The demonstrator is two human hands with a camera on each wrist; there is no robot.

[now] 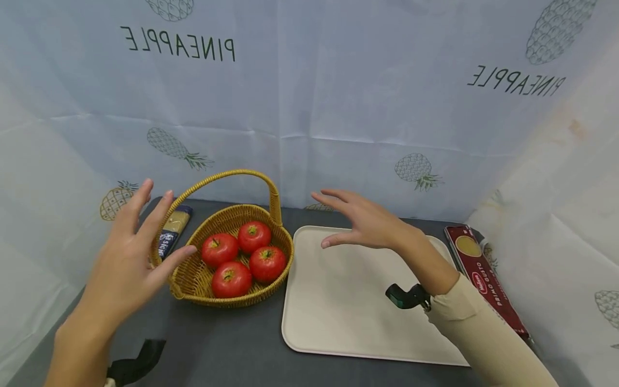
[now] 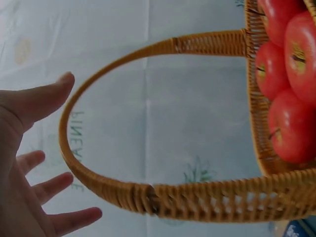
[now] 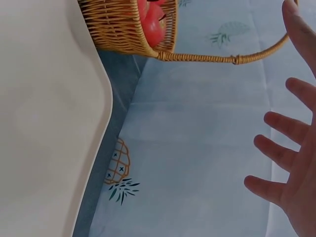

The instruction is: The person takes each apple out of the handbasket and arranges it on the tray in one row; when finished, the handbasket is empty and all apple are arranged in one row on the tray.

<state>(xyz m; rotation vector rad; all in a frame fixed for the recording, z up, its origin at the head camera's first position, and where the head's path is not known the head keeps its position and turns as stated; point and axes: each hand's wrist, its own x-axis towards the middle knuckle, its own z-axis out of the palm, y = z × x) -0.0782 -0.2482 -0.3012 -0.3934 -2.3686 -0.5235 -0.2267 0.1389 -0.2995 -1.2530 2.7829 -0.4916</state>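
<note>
A woven wicker basket (image 1: 227,302) with a tall arched handle (image 1: 242,172) stands left of centre and holds several red apples (image 1: 232,279). My left hand (image 1: 123,263) is raised at the basket's left side, thumb and fingers spread. In the left wrist view, that hand (image 2: 24,148) is near the top of the handle, and I cannot tell whether it touches. My right hand (image 1: 367,221) hovers over the far part of a beige tray (image 1: 348,312), fingers extended and apart. The right wrist view shows nothing held in this hand (image 3: 296,163).
Behind the basket's left side lies a blue-and-yellow packet (image 1: 170,232), partly hidden by the handle and left hand. A long dark-red "Primo Gusto" packet (image 1: 486,285) lies along the tray's right side. A pineapple-print cloth (image 1: 338,118) hangs behind the grey table (image 1: 232,344).
</note>
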